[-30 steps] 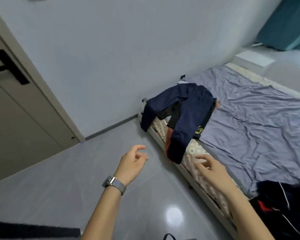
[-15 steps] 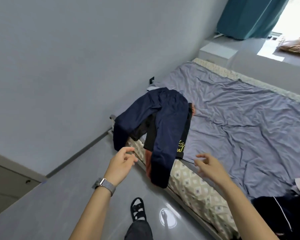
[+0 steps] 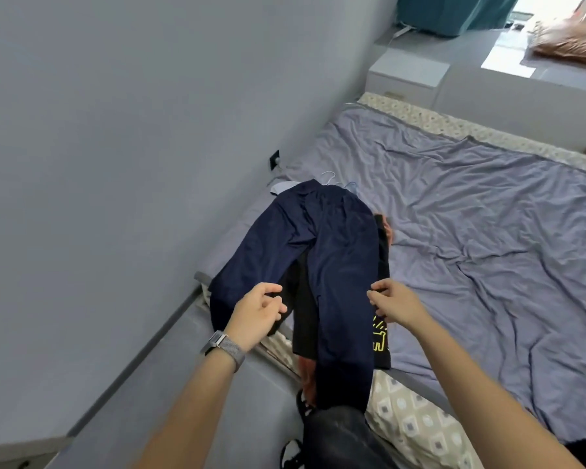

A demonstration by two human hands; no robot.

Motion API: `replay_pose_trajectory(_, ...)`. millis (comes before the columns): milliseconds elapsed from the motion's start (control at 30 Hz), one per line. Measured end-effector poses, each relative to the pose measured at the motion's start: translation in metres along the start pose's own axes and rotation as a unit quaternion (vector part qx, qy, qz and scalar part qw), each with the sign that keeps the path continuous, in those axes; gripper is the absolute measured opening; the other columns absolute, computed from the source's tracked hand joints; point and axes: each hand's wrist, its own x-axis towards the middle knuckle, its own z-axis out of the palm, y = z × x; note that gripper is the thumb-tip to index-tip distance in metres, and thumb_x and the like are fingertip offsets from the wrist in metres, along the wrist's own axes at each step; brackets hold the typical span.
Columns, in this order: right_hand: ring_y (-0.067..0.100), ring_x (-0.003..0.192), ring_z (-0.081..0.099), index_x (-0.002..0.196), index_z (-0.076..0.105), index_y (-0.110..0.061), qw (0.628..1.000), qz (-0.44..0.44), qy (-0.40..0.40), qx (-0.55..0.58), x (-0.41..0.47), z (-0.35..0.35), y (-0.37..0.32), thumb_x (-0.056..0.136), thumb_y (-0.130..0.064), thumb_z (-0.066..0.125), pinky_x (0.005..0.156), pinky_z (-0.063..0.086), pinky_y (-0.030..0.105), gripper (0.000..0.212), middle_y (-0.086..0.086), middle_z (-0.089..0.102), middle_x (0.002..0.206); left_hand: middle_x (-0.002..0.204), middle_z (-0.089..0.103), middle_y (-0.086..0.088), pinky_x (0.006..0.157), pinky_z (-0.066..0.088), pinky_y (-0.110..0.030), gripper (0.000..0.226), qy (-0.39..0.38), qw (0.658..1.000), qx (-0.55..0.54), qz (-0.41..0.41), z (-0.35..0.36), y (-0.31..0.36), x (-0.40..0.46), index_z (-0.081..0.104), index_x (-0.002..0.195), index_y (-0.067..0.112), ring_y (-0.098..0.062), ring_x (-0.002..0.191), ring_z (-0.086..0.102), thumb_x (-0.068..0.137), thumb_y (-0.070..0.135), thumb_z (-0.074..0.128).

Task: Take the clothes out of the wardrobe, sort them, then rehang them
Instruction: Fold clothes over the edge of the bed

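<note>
**Two hands reach a pair of navy trousers on the bed**

A pair of navy trousers (image 3: 332, 252) lies spread at the near left corner of a bed (image 3: 487, 231), waistband toward the wall, both legs draping over the bed's edge toward the floor (image 3: 183, 394). Beneath them lie a black shirt (image 3: 381, 336) with a yellow print and something orange, partly hidden. A hanger hook (image 3: 329, 176) shows above the waistband.

The left hand (image 3: 257, 314), a watch (image 3: 224, 346) on its wrist, is over the left trouser leg, fingers loosely curled and holding nothing. The right hand (image 3: 394, 304) is at the outer edge of the right leg, thumb and fingers close together; whether they pinch the cloth cannot be told.

The wall (image 3: 115, 164) runs close along the left. To the right, wrinkled grey sheet lies open across the bed.

Compared with half a second ago, both hands have moved forward from short of the bed to the trousers, which have not shifted.
</note>
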Motion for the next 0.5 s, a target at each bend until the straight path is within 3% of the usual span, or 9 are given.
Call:
replay_pose_trajectory(133, 0.019, 0.066, 0.061, 0.109, 0.055, -0.018, 1.0, 0.01, -0.016, -0.006, 0.081, 0.005, -0.029, 0.089, -0.028, 0.056, 0.056, 0.05, 0.03, 0.022, 0.009, 0.068, 0.087, 0.082, 0.069, 0.009, 0.076, 0.051, -0.026, 0.018, -0.005, 1.0, 0.009, -0.003, -0.012, 0.019, 0.08, 0.054, 0.109, 0.027, -0.007, 0.078, 0.063, 0.094, 0.019, 0.048)
replay_pose_trajectory(300, 0.016, 0.066, 0.061, 0.11, 0.056, -0.017, 0.998, 0.043, -0.038, -0.008, 0.187, 0.011, -0.047, 0.089, -0.025, 0.056, 0.052, 0.049, 0.025, 0.023, 0.004, 0.066, 0.088, 0.085, 0.068, 0.005, 0.072, 0.05, -0.025, 0.019, 0.001, 0.999, -0.013, -0.036, -0.018, 0.039, 0.177, 0.054, 0.11, 0.024, -0.009, 0.077, 0.063, 0.094, 0.017, 0.046)
replay_pose_trajectory(500, 0.017, 0.068, 0.055, 0.117, 0.057, -0.012, 0.993, 0.098, -0.054, -0.04, 0.299, 0.016, -0.044, 0.089, -0.022, 0.057, 0.056, 0.047, 0.028, 0.03, 0.004, 0.063, 0.087, 0.088, 0.067, 0.001, 0.068, 0.052, -0.026, 0.017, 0.012, 0.983, -0.145, -0.114, -0.01, 0.058, 0.272, 0.059, 0.104, 0.023, -0.011, 0.078, 0.062, 0.096, 0.017, 0.045)
